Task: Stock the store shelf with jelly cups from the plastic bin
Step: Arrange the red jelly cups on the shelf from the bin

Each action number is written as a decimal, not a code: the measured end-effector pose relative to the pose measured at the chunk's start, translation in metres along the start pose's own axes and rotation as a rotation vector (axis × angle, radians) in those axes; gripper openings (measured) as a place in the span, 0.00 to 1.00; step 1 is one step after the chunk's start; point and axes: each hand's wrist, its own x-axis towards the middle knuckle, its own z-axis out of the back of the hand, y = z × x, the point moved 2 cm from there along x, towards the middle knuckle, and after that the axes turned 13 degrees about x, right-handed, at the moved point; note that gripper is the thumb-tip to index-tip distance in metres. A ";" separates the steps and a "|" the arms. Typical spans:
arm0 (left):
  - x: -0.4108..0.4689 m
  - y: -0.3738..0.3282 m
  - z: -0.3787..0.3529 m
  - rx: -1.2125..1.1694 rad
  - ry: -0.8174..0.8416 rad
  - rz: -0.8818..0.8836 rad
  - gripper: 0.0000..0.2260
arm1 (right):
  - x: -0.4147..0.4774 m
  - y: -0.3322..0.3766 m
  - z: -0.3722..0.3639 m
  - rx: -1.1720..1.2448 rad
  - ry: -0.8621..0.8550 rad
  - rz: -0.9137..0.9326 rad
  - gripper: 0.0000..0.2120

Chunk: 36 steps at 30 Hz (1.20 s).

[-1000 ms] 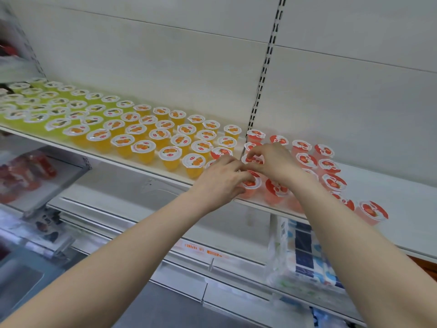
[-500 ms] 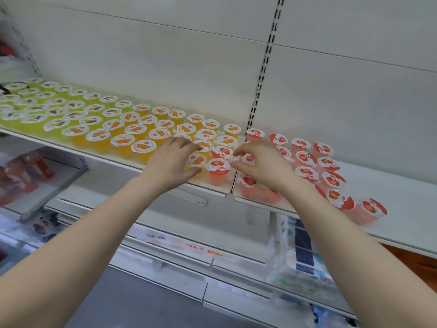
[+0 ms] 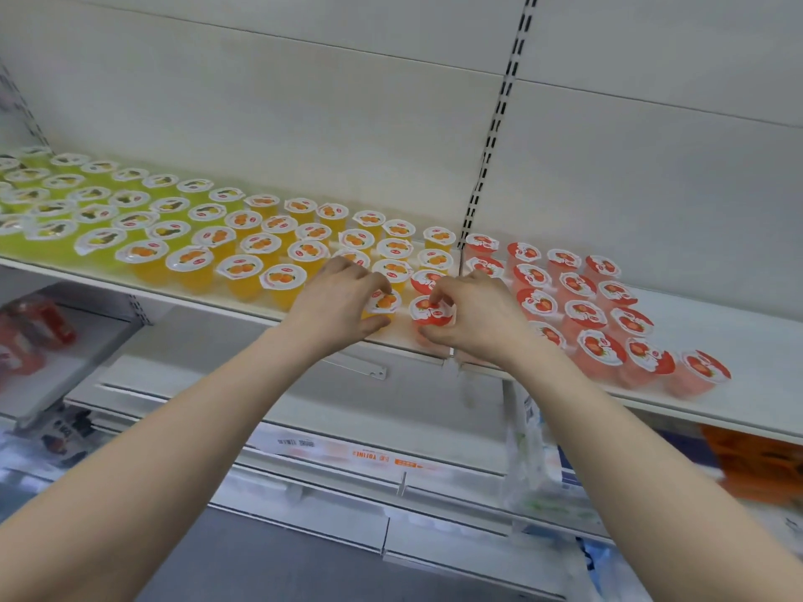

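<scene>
Jelly cups [image 3: 308, 250] gripped at the shelf's front edge, one in each hand

Both bare forearms rose from the bottom corners of the view and converged near the middle of the white shelf [image 3: 747, 323], at its front lip. The left hand [image 3: 334, 304] showed its back. Its fingers curled over the top of an orange cup [image 3: 383, 302] while the thumb pressed against the cup's front side from below. That cup stood at the front edge, at the right end of the orange rows.

The right hand [image 3: 473, 317] sat just beside it, knuckles up. Its fingertips bent down onto the lid of a red cup [image 3: 430, 309], and its thumb was tucked against the cup's front wall. The two gripped cups stood just beside each other, close to the seam between the shelf boards. Whether either base was lifted off the shelf could not be told.

Behind the hands, cups stood lid-up in rows by colour. The green cups [image 3: 89, 195] were at the far left and orange ones in the middle. Red-lidded cups [image 3: 578, 284] stood mostly to the right of the slotted upright [image 3: 491, 136]. Below, a lower shelf carried packaged goods [image 3: 532, 462], too blurred to identify.
</scene>
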 end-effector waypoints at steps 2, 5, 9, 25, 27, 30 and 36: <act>0.000 0.004 0.000 -0.006 -0.001 -0.027 0.19 | -0.002 0.000 0.000 -0.004 -0.001 -0.010 0.21; -0.001 0.007 0.000 -0.020 -0.004 -0.061 0.19 | -0.006 0.002 -0.002 -0.014 -0.005 -0.028 0.21; -0.001 0.010 0.000 -0.028 0.001 -0.098 0.19 | -0.008 0.006 -0.003 -0.027 -0.012 -0.067 0.21; 0.002 0.023 -0.007 -0.025 -0.073 -0.103 0.31 | 0.018 0.008 0.010 -0.093 -0.063 -0.093 0.20; -0.002 0.024 -0.008 -0.028 -0.067 -0.098 0.31 | 0.022 0.007 0.005 -0.101 -0.015 -0.097 0.20; -0.009 0.036 -0.006 -0.028 -0.084 -0.065 0.32 | 0.029 0.010 -0.002 -0.193 -0.024 -0.070 0.21; -0.027 0.099 -0.002 0.007 -0.124 0.073 0.33 | 0.048 0.039 -0.011 -0.067 -0.148 0.067 0.25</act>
